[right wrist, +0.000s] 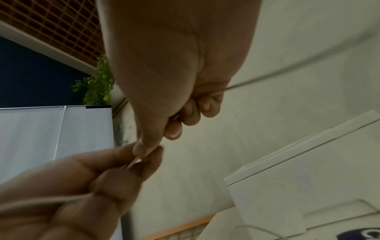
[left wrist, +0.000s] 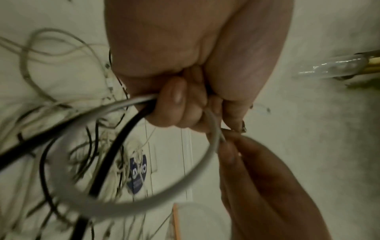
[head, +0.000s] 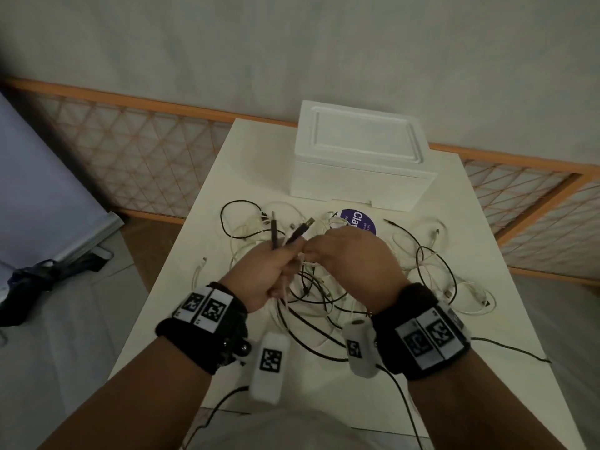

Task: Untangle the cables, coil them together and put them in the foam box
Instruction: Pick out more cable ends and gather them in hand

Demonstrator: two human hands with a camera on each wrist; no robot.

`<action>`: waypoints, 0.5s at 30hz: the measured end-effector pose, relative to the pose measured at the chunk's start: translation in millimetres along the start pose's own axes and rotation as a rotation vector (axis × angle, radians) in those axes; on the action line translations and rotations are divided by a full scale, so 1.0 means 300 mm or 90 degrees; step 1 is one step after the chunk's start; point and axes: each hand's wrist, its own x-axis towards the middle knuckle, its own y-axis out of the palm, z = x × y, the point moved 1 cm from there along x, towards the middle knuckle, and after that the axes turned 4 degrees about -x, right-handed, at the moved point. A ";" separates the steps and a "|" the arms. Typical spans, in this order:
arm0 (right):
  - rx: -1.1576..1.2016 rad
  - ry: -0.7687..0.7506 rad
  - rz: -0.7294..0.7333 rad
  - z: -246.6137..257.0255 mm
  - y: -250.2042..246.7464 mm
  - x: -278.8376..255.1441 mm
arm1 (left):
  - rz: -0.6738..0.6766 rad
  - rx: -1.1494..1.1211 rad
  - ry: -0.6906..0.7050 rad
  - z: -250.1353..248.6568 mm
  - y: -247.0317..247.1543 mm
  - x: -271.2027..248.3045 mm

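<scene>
Still in the untangling step: left hand (head: pixel 266 274) is clenched round a bunch of cable ends, two black plugs (head: pixel 292 233) sticking up out of the fist, while right hand (head: pixel 350 254) pinches a white cable (left wrist: pixel 213 129) right at the left fingertips. Rest of the cables (head: pixel 324 300) lie knotted on the desk (head: pixel 470 254) under both hands; foam box (head: pixel 360 157) sits behind, lid on. Next I'd guess: draw the white lead free of the heap, without cinching loops.
</scene>
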 end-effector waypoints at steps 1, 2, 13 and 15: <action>0.024 0.025 0.015 -0.015 -0.013 -0.021 | -0.028 0.014 0.021 -0.004 -0.031 0.002; 0.052 0.068 0.017 -0.042 -0.030 -0.045 | -0.073 0.028 0.038 -0.006 -0.072 0.005; -0.104 0.417 -0.112 -0.418 -0.204 -0.383 | -0.406 -0.045 0.021 0.121 -0.436 -0.005; -0.176 0.442 -0.137 -0.446 -0.221 -0.422 | -0.433 -0.027 0.020 0.132 -0.453 -0.009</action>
